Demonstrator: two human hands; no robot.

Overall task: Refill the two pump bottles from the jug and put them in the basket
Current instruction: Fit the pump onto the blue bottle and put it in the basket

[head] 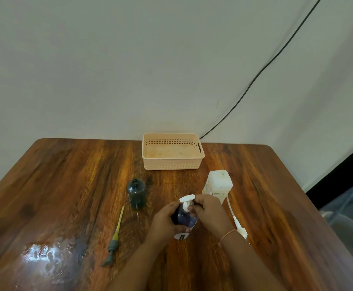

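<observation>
A dark blue pump bottle (184, 219) with a white label stands on the table in front of me. My left hand (164, 220) grips its body. My right hand (208, 211) is closed on its white pump head (187, 200). To the left stands a second, clear dark bottle (136, 193), open at the top with no pump. Its grey pump with a yellow tube (115, 234) lies flat on the table. The white jug (218, 184) stands just behind my right hand. The peach basket (172, 151) sits at the back, with nothing in it.
A white pump with a long tube (237, 222) lies on the table to the right of my right wrist. A wet patch (47, 256) shines on the near left of the wooden table (66, 175). A black cable (255, 78) runs down the wall behind.
</observation>
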